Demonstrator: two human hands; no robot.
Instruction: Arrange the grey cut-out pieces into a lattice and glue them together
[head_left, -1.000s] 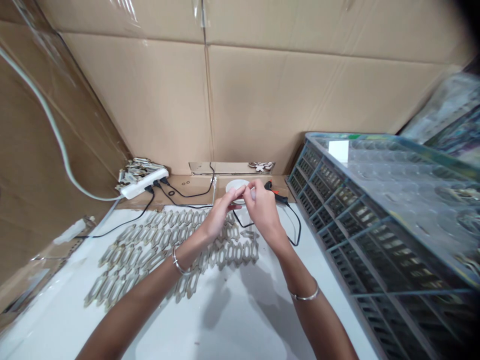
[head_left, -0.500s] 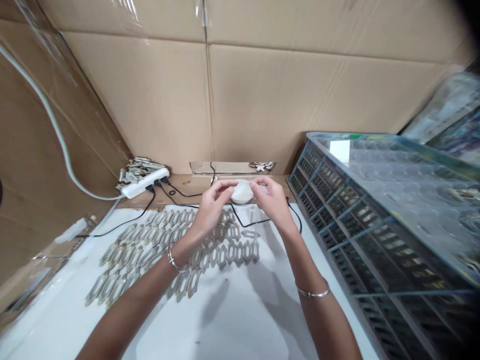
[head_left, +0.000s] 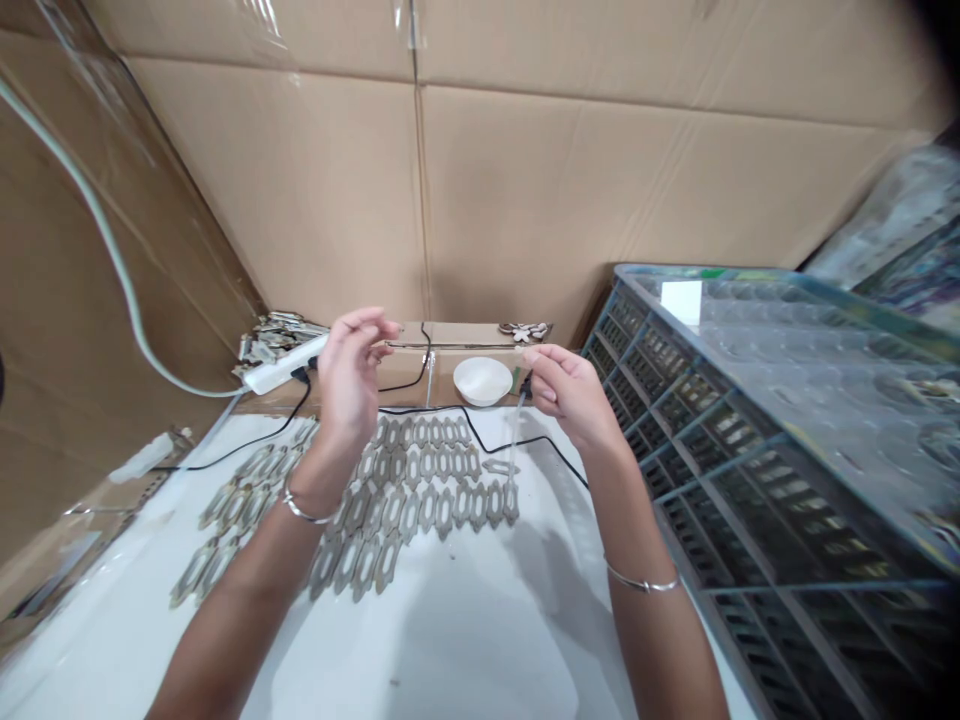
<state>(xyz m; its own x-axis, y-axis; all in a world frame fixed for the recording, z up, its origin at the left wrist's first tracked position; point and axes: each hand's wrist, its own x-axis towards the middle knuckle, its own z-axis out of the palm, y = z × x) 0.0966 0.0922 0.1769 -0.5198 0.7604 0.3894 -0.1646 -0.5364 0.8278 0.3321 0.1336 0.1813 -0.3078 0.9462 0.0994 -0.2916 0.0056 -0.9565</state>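
Note:
My left hand [head_left: 349, 370] is raised in the air with curled fingers, holding nothing I can see, above the left end of a lattice of linked wooden pieces [head_left: 420, 500]. My right hand [head_left: 566, 395] pinches the tip of a black corded tool [head_left: 526, 385], mostly hidden by the fingers. A thin clear strand [head_left: 516, 445] runs down from that tip to the lattice's right end. A white round bowl [head_left: 482, 381] stands between my hands, touched by neither.
A white power strip [head_left: 283, 365] with black cables [head_left: 259, 450] lies by a heap of wooden pieces [head_left: 274, 340]. A blue rack [head_left: 750, 450] under clear plastic fills the right side. Cardboard [head_left: 600, 200] lines the back and left.
My hands have separated and left the bowl uncovered. My left hand has risen and moved left, and my right hand has moved right. The bowl has not visibly moved.

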